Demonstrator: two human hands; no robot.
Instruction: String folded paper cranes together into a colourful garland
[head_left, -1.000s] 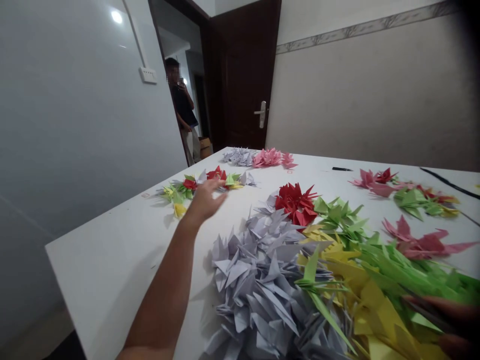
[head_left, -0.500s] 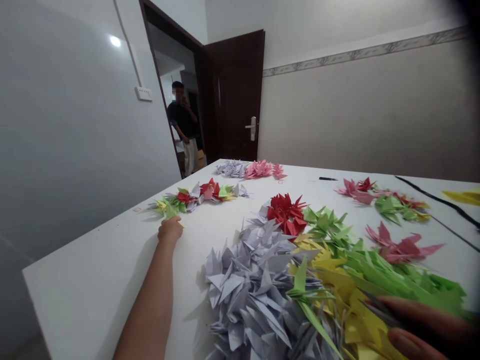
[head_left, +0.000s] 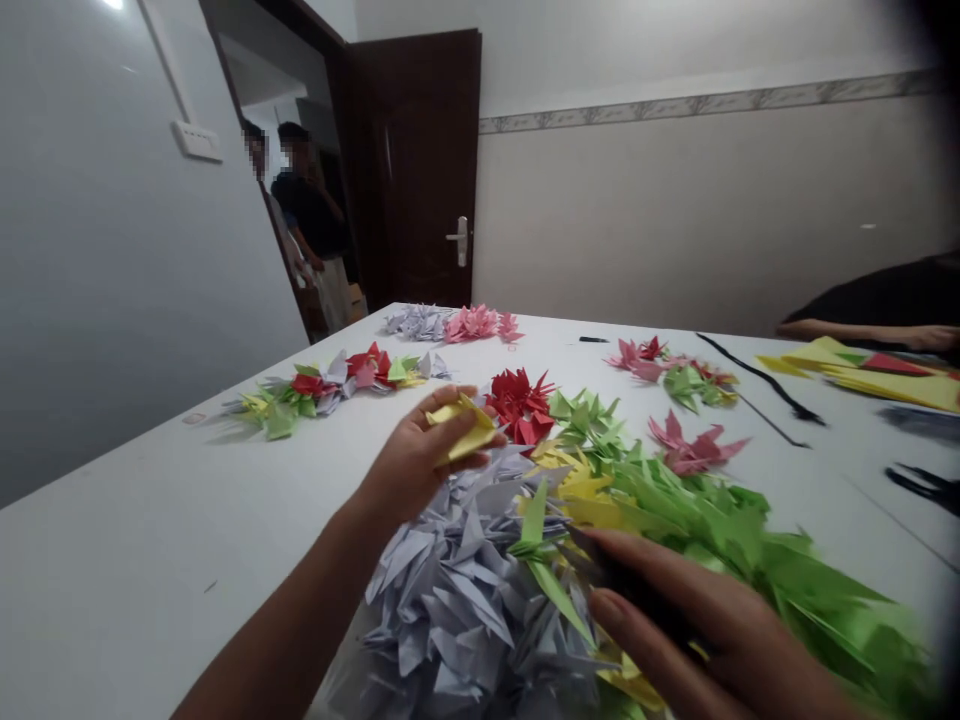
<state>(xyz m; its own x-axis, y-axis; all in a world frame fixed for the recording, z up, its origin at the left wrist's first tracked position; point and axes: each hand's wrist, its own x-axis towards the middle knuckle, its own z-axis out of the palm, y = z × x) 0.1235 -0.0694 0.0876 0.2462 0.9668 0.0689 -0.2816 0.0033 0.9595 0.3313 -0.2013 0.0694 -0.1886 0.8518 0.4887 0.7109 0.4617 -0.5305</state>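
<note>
My left hand (head_left: pixel 424 450) is closed on a yellow folded paper piece (head_left: pixel 463 428), held between thumb and fingers above the table. My right hand (head_left: pixel 697 610) grips a dark pointed tool (head_left: pixel 637 590), its kind partly hidden by the fingers. Just left of its tip a light green folded paper crane (head_left: pixel 534 535) rests over the heap of grey-white paper cranes (head_left: pixel 457 590). Beyond that heap lies a red cluster (head_left: pixel 519 405). Yellow folded pieces (head_left: pixel 585 485) and a long spread of green cranes (head_left: pixel 720 525) run alongside, partly behind my right hand.
A mixed-colour row (head_left: pixel 352 380) lies at the table's left; grey and pink clusters (head_left: pixel 476 323) lie farther back. To the right are pink pieces (head_left: pixel 694 445), a black cord (head_left: pixel 757 375) and yellow paper sheets (head_left: pixel 892 375). One person (head_left: pixel 892 300) sits there; others stand in the doorway.
My left hand has come back from the mixed-colour row towards the middle, with the yellow folded paper in it. The view has turned right, bringing the seated person and yellow sheets into sight.
</note>
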